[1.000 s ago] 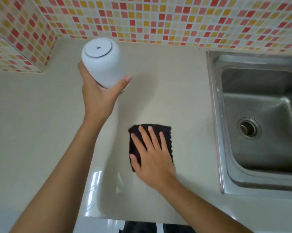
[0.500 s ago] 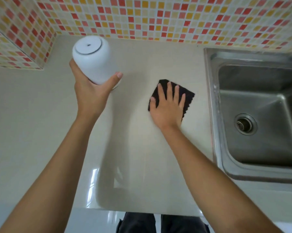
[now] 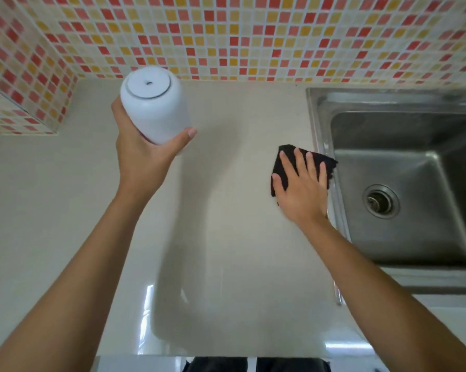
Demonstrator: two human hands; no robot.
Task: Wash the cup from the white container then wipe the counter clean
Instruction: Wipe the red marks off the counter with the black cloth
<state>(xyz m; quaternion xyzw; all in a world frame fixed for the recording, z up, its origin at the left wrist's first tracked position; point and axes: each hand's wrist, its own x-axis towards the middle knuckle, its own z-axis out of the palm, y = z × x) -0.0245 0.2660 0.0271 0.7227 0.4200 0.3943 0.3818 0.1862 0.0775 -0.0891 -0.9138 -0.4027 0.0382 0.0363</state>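
The left hand (image 3: 143, 157) is holding the white cup (image 3: 154, 106) upside down above the surface (image 3: 226, 237), fingers wrapped around its smooth wall; it is probably hard, light and slippery. The right hand (image 3: 301, 189), fingers spread flat, is pressing a soft dark cloth (image 3: 285, 157) beside the sink (image 3: 404, 170).
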